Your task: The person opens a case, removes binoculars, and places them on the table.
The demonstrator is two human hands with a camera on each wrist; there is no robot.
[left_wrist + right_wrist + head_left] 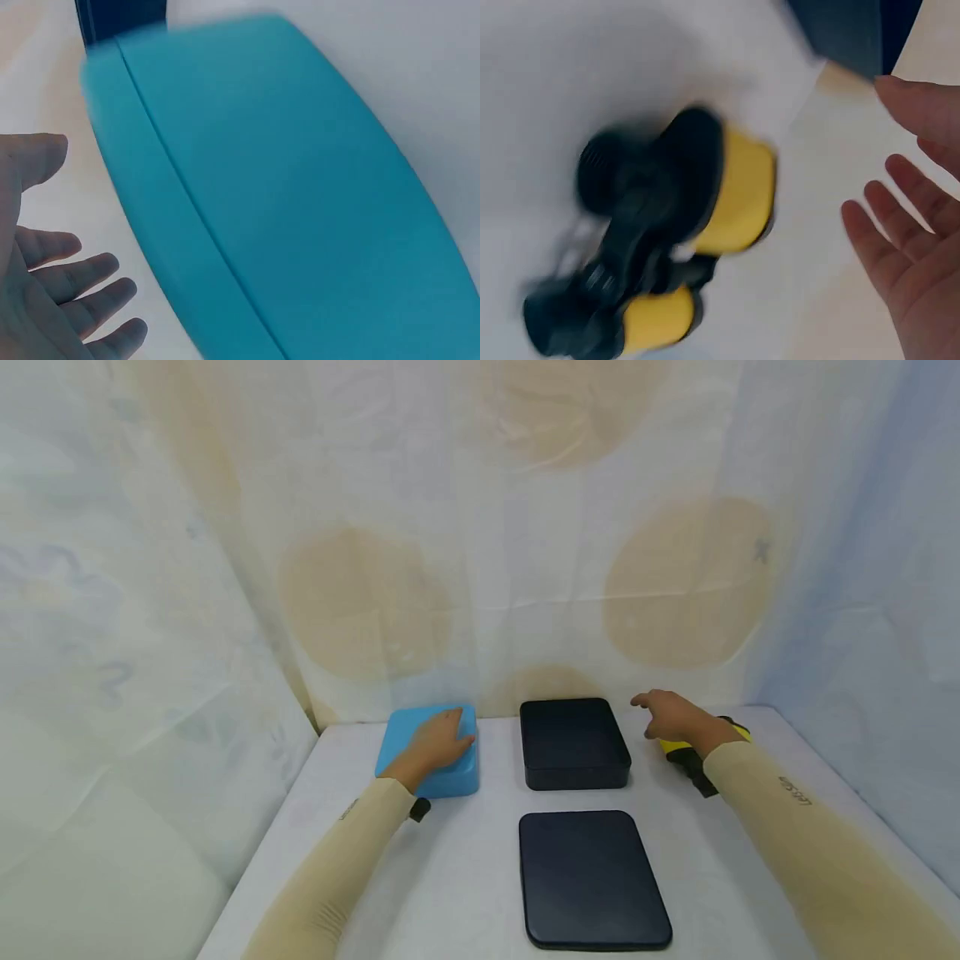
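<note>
Head view: left hand (438,745) laid flat on top of the blue box (429,752), fingers straight and spread, nothing gripped. Blue box a rounded-corner rectangle in plain sky blue, smooth and matt, left of centre on the white bench (465,868), close against the patterned curtain (480,527). Right hand (671,717) right of centre, hovering with fingers relaxed and slightly bent, holding nothing, just above and left of the yellow and black binoculars (693,753), mostly hidden behind the wrist. Black tray (573,743) between the two hands, open and empty-looking, dark inside. Black lid (592,877) flat on the bench below the tray, towards the lower centre, well apart from both hands.

Left wrist view: blue box (285,187) filling most of the frame, a seam line running diagonally where lid meets base; blurred. Left hand (52,292) at lower left, palm open, fingers (90,274) straight.

Right wrist view: binoculars (667,240) at centre left, black body with yellow barrels, blurred, lying on the white bench. Right hand (915,255) at the right edge, open, fingers apart, possibly just clear of the binoculars. Dark corner of the tray (847,30) at top.
</note>
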